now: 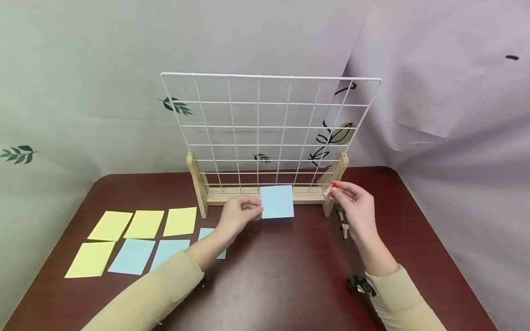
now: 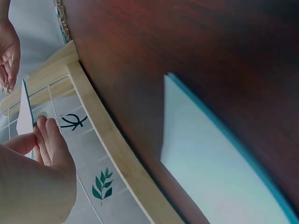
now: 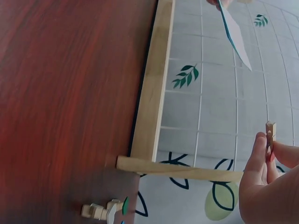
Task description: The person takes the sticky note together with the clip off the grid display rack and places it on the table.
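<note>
Bright even light, soft shadows, head view w/ wide-angle edge bend, wrist views blurry close-up

Paper sheets point(image 1: 136, 239) lie left of the grid stand point(image 1: 269, 138).

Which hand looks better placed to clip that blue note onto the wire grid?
Probably the right hand: it already pinches a small wooden clip beside the grid, while the left hand is busy holding the blue note up.

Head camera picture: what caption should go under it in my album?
Left hand holds a blue note before the wire grid; right hand pinches a clothespin.
</note>
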`<state>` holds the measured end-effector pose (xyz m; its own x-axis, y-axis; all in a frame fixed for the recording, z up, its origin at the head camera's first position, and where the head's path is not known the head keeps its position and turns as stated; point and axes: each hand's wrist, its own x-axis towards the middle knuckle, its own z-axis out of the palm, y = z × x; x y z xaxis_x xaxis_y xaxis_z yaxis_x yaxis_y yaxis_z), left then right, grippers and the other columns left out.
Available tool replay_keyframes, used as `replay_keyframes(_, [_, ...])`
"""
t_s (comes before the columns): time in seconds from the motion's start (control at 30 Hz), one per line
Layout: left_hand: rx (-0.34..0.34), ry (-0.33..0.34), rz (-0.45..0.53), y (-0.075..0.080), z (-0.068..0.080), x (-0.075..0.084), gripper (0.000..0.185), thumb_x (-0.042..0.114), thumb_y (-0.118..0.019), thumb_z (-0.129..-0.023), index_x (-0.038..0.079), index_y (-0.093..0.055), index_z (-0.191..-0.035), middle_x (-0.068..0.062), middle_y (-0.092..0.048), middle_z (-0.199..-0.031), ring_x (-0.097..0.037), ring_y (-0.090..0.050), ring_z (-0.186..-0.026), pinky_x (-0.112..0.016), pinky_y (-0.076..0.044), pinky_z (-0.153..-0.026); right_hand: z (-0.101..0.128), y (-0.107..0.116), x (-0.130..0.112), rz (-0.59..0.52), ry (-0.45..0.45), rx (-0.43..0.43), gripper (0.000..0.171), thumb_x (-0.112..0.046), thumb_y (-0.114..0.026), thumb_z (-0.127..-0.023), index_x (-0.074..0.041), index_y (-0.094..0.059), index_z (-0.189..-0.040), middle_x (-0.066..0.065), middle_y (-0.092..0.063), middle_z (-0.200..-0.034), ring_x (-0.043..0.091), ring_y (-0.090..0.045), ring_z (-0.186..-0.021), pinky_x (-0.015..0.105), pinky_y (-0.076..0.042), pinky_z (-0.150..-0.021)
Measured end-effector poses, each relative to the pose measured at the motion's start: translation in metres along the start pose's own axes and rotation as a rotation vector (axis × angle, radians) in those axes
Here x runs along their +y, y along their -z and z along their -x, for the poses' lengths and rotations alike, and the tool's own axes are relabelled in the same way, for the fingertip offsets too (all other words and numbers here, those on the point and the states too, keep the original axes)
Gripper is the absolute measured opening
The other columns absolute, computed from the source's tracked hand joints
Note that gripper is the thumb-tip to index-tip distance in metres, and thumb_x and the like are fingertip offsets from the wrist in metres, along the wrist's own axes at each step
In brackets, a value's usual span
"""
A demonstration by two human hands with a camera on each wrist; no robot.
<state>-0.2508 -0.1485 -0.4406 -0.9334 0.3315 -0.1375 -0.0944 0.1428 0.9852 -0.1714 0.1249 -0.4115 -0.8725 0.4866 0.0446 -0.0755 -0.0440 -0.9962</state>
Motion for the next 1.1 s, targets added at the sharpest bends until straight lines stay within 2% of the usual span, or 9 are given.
replay_keyframes(0.17, [0.010,0.013,-0.058,0.010,0.005,-0.004,0.014,-0.003,-0.073,-0.093,-0.013,-0.073,-0.104,-0.014,-0.079,-0.086,-0.007,-0.072,-0.070,-0.033,-0.067,-0.078,0.001,0.007,0.002,0.008,-0.008,0.008,0.019,0.012,-0.064,-0.099,0.010,-0.068,-0.118,-0.014,-0.078,-0.084,0.000,-0.076,-0.076,0.023,-0.065,-0.079])
replay_keyframes(0.37, [0.004,0.021,-0.136,0.020,0.011,-0.008,0.012,0.000,-0.073,-0.096,-0.010,-0.075,-0.103,-0.017,-0.080,-0.088,-0.010,-0.075,-0.072,-0.035,-0.068,-0.080,0.004,0.017,0.002,0.036,-0.033,0.012,0.024,0.010,-0.064,-0.100,0.016,-0.064,-0.123,-0.017,-0.077,-0.085,-0.001,-0.075,-0.074,0.021,-0.065,-0.077])
replay_keyframes(0.57, [0.012,0.048,-0.173,0.027,0.016,-0.015,0.010,-0.001,-0.074,-0.095,-0.009,-0.076,-0.101,-0.017,-0.080,-0.087,-0.011,-0.076,-0.072,-0.034,-0.068,-0.078,0.006,0.030,0.006,0.045,-0.020,0.007,0.015,0.008,-0.067,-0.099,-0.002,-0.074,-0.109,-0.016,-0.079,-0.088,0.001,-0.076,-0.075,0.019,-0.064,-0.074])
replay_keyframes(0.8, [0.027,0.009,-0.297,0.035,0.020,-0.023,0.009,0.001,-0.075,-0.094,-0.007,-0.077,-0.098,-0.018,-0.081,-0.084,-0.018,-0.079,-0.073,-0.031,-0.067,-0.073,0.008,0.045,0.013,0.060,-0.035,-0.001,0.012,0.006,-0.067,-0.100,0.003,-0.073,-0.110,-0.016,-0.079,-0.087,0.000,-0.075,-0.074,0.019,-0.064,-0.074])
replay_keyframes(0.93, [0.033,-0.011,-0.369,0.040,0.022,-0.028,0.008,0.003,-0.077,-0.094,-0.004,-0.078,-0.095,-0.015,-0.081,-0.082,-0.020,-0.080,-0.072,-0.029,-0.066,-0.071,0.010,0.052,0.017,0.075,-0.046,-0.007,0.014,0.006,-0.068,-0.100,-0.005,-0.076,-0.105,-0.016,-0.079,-0.086,0.000,-0.076,-0.073,0.020,-0.065,-0.073])
replay_keyframes(1.1, [0.030,-0.030,-0.436,0.045,0.024,-0.031,0.007,0.004,-0.078,-0.092,-0.002,-0.079,-0.093,-0.013,-0.081,-0.079,-0.016,-0.077,-0.066,-0.026,-0.064,-0.067,0.013,0.062,0.021,0.111,-0.059,-0.028,0.012,0.001,-0.069,-0.101,-0.006,-0.077,-0.105,-0.016,-0.079,-0.086,0.000,-0.076,-0.073,0.019,-0.064,-0.073])
